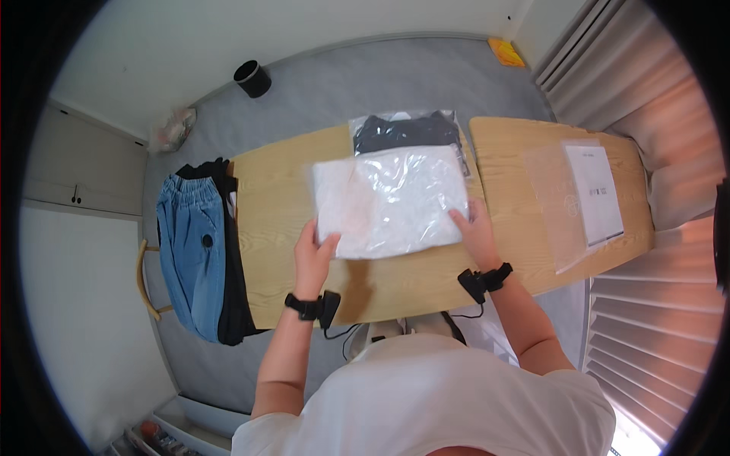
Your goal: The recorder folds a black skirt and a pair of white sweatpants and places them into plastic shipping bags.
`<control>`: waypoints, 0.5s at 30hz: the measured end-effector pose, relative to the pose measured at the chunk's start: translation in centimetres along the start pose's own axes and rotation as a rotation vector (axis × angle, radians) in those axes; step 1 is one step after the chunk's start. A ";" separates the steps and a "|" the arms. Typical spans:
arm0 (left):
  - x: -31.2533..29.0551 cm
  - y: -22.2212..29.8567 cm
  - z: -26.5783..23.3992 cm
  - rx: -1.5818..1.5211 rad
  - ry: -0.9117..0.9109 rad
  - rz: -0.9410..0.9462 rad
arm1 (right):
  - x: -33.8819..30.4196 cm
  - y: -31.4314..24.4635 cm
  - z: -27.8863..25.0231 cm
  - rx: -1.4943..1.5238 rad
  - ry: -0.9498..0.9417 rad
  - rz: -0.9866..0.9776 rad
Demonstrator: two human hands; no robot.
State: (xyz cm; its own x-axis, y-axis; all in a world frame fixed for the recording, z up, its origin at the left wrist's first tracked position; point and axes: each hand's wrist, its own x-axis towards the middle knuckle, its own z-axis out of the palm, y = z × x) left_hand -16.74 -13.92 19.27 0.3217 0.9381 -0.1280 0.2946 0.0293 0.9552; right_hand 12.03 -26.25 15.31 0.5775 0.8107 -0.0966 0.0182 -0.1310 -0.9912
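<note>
A folded white garment in a clear plastic bag [395, 201] is held up over the wooden table [266, 251]. My left hand [313, 254] grips its near left corner, thumb on top and fingers underneath. At the near right corner, my right hand [476, 232] pinches the bag with the thumb on top. Behind it lies a dark garment in another clear bag [407, 131], partly covered by the white one. Both wrists wear black straps with small devices and cables.
Blue jeans [190, 251] and black clothing [233, 296] hang over the table's left end. On the right-hand table rest a clear bag [551, 205] and white printed sheets [595, 194]. A black bin [252, 79] stands on the floor beyond; curtains [646, 114] hang at right.
</note>
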 end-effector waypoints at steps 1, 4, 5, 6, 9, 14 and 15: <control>1.9 0.5 1.1 0.003 0.006 0.011 | 1.7 0.0 -0.5 0.006 -0.003 -0.011; 7.8 0.6 4.9 -0.008 0.036 0.137 | 7.0 -0.1 -2.2 0.023 0.132 -0.136; 9.5 0.7 6.0 -0.010 0.052 0.149 | 8.8 0.3 -2.8 0.025 0.131 -0.143; 11.2 0.5 7.0 -0.010 0.069 0.159 | 10.7 1.1 -3.3 -0.065 0.151 -0.122; 15.7 -2.5 9.5 0.024 0.081 0.143 | 15.1 4.7 -3.9 -0.167 0.185 -0.144; 17.8 -9.6 9.8 0.382 0.036 -0.256 | 17.9 9.9 -3.9 -0.507 0.031 0.120; 17.8 -9.8 9.6 0.387 0.052 -0.265 | 17.9 10.1 -3.5 -0.508 0.040 0.088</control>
State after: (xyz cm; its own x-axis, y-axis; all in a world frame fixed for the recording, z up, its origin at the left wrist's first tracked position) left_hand -5.27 -0.84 5.09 0.1477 0.9320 -0.3308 0.6773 0.1484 0.7206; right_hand 25.45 -15.07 3.90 0.6252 0.7631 -0.1640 0.3570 -0.4664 -0.8093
